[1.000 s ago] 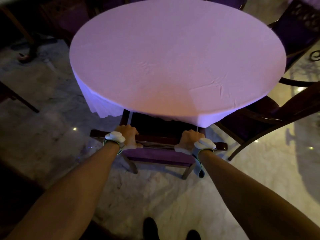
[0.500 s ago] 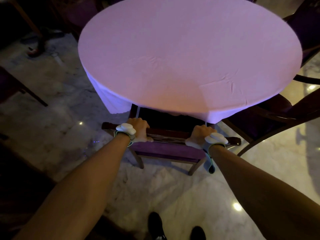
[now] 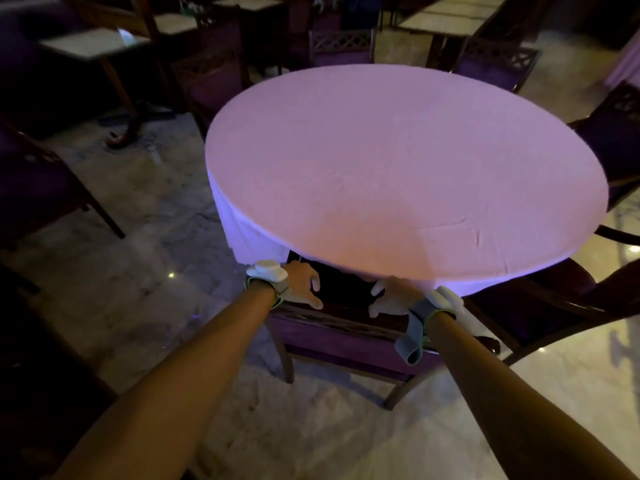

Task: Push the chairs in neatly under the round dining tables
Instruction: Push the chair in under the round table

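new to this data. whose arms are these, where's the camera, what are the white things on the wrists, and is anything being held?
No robot here: the arms belong to a person, filmed from one wide-angle camera on their head looking forward and down. The white pods are devices strapped to the wrists; their purpose cannot be told. The left hand and right hand sit at the top rail of a purple-seated chair whose front goes under the round table with its pale cloth. The fingers look loosened and spread rather than wrapped round the rail, so nothing is gripped. More chairs stand around the table.
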The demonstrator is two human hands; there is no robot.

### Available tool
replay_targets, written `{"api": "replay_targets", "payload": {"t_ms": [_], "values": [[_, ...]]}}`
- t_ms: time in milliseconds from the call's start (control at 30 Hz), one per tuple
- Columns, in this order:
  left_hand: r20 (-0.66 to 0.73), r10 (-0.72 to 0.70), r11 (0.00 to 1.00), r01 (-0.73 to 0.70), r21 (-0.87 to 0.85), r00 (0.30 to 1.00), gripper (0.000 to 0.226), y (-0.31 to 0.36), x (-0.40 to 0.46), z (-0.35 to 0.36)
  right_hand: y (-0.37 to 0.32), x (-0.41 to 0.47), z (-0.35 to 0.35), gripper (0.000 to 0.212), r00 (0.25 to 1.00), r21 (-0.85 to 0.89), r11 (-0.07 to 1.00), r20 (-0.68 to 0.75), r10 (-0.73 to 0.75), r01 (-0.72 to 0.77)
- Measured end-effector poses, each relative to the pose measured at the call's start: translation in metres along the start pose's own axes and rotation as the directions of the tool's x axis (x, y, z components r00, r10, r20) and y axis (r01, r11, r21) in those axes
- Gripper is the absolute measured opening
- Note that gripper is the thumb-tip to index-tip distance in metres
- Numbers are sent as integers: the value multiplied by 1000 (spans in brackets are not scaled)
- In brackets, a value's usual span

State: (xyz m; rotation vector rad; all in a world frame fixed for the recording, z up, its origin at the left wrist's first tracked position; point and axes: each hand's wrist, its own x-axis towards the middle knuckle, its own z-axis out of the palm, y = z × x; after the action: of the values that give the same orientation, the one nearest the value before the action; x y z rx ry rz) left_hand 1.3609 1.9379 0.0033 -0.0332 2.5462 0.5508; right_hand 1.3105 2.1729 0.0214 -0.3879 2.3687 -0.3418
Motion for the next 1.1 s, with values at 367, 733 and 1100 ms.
{"api": "replay_targets", "payload": {"t_ms": [367,733,1100], "values": [[-353,-189,974,131,-182,916,62,-96,-92,-99,-161,13,-31,26,921,41,928,-149,-361,370],[-535,-410,910,291,-296,738,67,-240,-163,-157,-340,67,-34,19,802,-14,806,-88,-591,592],[-540,-513,856,349,-381,667,55,-401,-147,-272,-544,192,-65,16,630,-110,639,-105,-769,761]]}}
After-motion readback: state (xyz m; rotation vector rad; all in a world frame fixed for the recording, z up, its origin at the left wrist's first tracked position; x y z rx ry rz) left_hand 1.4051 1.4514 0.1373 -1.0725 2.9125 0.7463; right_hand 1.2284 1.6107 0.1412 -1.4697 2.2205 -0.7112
